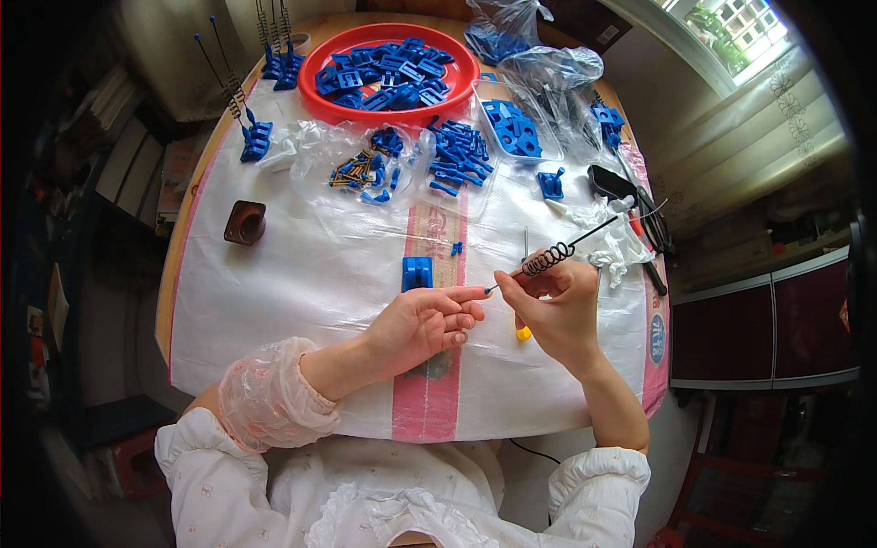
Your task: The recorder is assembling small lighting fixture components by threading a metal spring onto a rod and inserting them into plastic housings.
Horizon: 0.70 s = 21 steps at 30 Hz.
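Note:
My right hand (565, 310) pinches a thin black wire rod with a coiled spring (548, 259) in its middle; the rod slants up to the right. A tiny blue tip (490, 290) shows at its lower end, against the stretched index fingertip of my left hand (411, 331). That hand is turned partly palm up, its other fingers loosely bent and apart. Just beyond it lies a blue plastic block (417, 271), with a couple of small blue pieces (457, 247) farther off. A tool with a yellow handle (523, 333) lies partly hidden beneath my right hand.
A red basin (311, 99) of blue plastic parts stands at the back. Nearer are bags of screws (354, 171) and blue sticks (457, 155), and a clear tub (480, 91). A brown cup (245, 223) sits left; black-handled pliers (653, 274) and crumpled plastic (617, 242) lie right.

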### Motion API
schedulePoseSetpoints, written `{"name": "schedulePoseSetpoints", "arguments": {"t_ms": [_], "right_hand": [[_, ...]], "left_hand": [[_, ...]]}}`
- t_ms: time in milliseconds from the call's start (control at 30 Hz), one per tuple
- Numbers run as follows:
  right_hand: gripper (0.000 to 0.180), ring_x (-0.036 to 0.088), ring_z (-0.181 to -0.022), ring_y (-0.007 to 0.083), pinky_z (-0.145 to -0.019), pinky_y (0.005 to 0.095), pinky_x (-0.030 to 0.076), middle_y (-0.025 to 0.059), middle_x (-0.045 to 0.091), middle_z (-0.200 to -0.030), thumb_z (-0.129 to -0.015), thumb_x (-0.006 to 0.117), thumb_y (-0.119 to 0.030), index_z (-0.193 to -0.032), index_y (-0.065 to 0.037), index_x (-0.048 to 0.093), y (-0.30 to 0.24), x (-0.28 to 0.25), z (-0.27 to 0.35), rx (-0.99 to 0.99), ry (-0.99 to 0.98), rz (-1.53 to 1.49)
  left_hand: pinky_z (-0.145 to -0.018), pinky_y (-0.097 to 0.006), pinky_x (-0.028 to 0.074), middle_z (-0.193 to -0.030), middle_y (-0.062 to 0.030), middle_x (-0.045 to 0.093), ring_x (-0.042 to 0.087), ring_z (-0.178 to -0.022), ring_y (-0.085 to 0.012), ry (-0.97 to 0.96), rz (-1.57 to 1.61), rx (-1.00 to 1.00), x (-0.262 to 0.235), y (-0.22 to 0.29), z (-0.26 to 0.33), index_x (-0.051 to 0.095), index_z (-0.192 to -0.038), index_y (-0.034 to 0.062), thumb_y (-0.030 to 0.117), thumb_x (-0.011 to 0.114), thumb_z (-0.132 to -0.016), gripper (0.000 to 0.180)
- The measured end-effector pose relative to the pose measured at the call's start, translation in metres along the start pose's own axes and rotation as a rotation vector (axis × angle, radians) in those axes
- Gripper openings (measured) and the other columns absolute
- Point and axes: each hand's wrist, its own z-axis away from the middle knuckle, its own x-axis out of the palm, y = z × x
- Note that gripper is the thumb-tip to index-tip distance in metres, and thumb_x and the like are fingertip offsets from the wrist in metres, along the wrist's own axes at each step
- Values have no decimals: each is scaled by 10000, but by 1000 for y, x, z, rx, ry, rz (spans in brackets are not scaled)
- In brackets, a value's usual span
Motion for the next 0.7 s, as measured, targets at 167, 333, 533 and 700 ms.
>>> {"name": "schedulePoseSetpoints", "arguments": {"t_ms": [167, 333, 533, 700], "right_hand": [[187, 604, -444, 87, -379, 218, 417, 54, 644, -574, -826, 740, -45, -699, 28, 625, 0, 0, 0, -12, -5, 10], [187, 601, -440, 87, -379, 218, 413, 53, 645, -576, -827, 741, -47, -701, 25, 623, -1, 1, 0, 1, -9, 24], [187, 598, -440, 83, -377, 217, 410, 49, 640, -572, -831, 737, -45, -703, 25, 621, -3, 1, 0, 14, -4, 2], [188, 596, -439, 80, -379, 216, 410, 45, 639, -572, -833, 735, -42, -700, 25, 620, -2, 1, 0, 12, -11, 15]], "left_hand": [[-796, -253, 474, -1055, -71, 588, 562, -905, -102, -4, -4, 2, 0, 0, 0, 366, -1380, -80, 95, 512, -889, 541], [-828, -261, 453, -1065, -75, 590, 555, -930, -113, 28, -36, 10, 1, -1, 1, 441, -1344, -72, 114, 510, -859, 525], [-833, -260, 451, -1071, -75, 589, 554, -936, -114, 18, -34, 11, -1, -2, 0, 439, -1346, -72, 112, 510, -857, 527], [-806, -253, 477, -1053, -70, 584, 557, -902, -102, -1, -9, 3, -1, -1, 0, 377, -1368, -79, 95, 515, -884, 533]]}}
